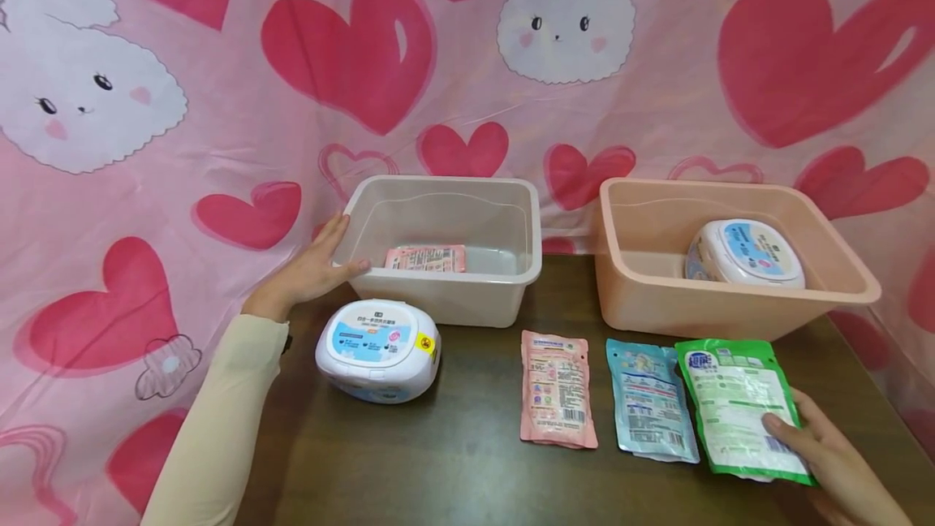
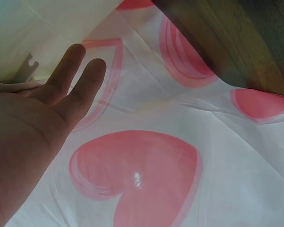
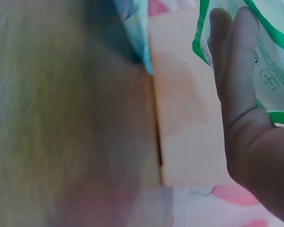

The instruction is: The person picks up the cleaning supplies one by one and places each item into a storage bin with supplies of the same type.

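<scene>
My left hand (image 1: 310, 268) rests at the near left corner of the beige-grey bin (image 1: 445, 297), fingers extended along its left side and thumb by the front rim. In the left wrist view two straight fingers (image 2: 87, 90) show. My right hand (image 1: 833, 449) holds a green and white pouch (image 1: 745, 408), thumb on its front and the other fingers behind it. The right wrist view shows the pouch (image 3: 276, 71) raised off the table. A blue pouch (image 1: 650, 400) lies to its left, and a pink pouch (image 1: 557, 388) lies farther left.
A white lidded tub (image 1: 378, 351) stands before the grey bin, which contains another pink packet (image 1: 425, 258). In the peach bin (image 1: 730, 311) at right sits a similar white tub (image 1: 752, 254). A heart-patterned cloth (image 1: 467, 88) hangs behind the dark wooden table (image 1: 467, 477).
</scene>
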Available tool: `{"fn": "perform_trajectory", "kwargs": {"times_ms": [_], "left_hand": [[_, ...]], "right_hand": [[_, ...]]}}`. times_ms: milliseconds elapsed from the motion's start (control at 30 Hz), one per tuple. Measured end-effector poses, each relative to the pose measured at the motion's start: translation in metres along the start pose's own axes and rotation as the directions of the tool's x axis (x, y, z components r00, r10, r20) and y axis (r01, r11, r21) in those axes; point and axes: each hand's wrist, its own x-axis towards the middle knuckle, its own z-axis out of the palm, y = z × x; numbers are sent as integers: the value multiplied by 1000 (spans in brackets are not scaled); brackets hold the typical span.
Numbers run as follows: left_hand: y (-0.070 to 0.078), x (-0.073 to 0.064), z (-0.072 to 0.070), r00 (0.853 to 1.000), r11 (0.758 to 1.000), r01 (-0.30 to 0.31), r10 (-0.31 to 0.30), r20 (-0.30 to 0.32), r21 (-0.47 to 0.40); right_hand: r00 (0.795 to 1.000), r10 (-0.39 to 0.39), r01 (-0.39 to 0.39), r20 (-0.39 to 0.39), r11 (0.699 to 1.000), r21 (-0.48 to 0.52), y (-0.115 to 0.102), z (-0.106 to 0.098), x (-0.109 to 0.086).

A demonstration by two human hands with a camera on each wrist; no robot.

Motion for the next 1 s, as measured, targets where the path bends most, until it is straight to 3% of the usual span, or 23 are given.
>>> {"fn": "perform_trajectory", "kwargs": {"times_ms": [200,567,633,767,933,1000], "left_hand": [[-1,-2,2,1000,1000,21,-21,0,-16],[0,-2,-1,999,998,49,-49,7,-34],[0,-2,-2,999,999,38,-38,1,-28],[1,-1,-1,1000,1000,19,-19,3,-17],[2,-3,-1,1000,1000,13,-13,4,-12],[2,-4,-2,1000,1000,14,-14,3,-9]], "right_hand": [[986,-68,67,150,998,9,-16,15,-3],[970,-104,127,221,987,-95,-54,55,0],[959,-118,140,256,988,-68,-62,64,4],[926,-173,153,336,985,86,-73,79,13],[877,-274,191,395,952,238,-80,98,29],[867,-296,194,400,941,277,-82,104,35]]}}
